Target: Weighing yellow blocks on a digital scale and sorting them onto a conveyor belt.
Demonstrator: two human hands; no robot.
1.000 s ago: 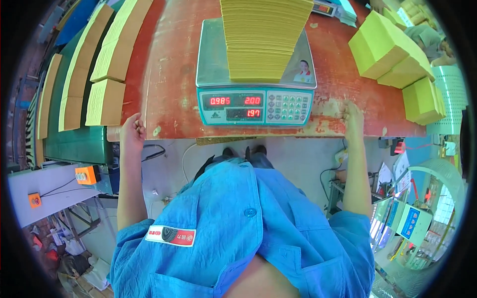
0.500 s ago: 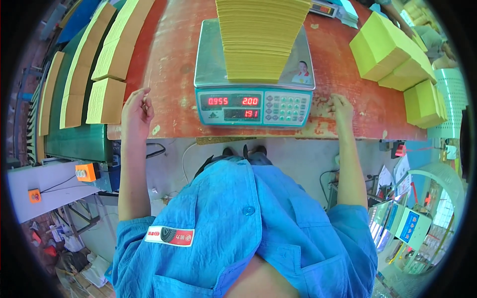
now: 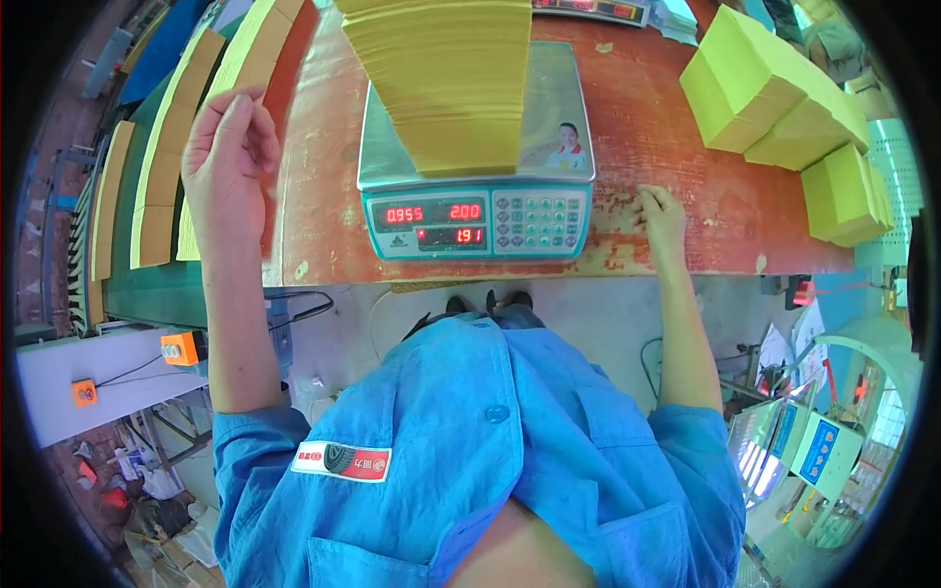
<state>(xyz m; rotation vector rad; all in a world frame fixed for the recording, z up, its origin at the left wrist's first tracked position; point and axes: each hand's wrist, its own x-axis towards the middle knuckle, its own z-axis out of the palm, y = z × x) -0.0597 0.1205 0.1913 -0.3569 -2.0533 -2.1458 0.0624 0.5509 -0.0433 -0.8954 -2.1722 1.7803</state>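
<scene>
A tall stack of yellow paper sheets (image 3: 441, 88) stands upright on the metal pan of a teal digital scale (image 3: 555, 98), whose red display is lit. My left hand (image 3: 230, 147) hovers to the left of the scale, beside the rows of yellow paper blocks. Its fingers are loosely bent and apart, and nothing shows in them. At the right of the scale, my right hand (image 3: 660, 220) is over the table's front part. Its fingers curl loosely with small gaps, holding nothing I can see. Neither hand touches the stack.
Long rows of yellow paper blocks (image 3: 176, 147) line a green surface at the left. More yellow blocks (image 3: 755, 88) stand at the right of the red table (image 3: 323, 196). A second scale (image 3: 598, 10) is at the back. Orange switch boxes (image 3: 181, 348) sit at the lower left.
My left hand has risen away from the table edge, forward and to the left. The right hand stays about where it was. The whole view has shifted slightly.
</scene>
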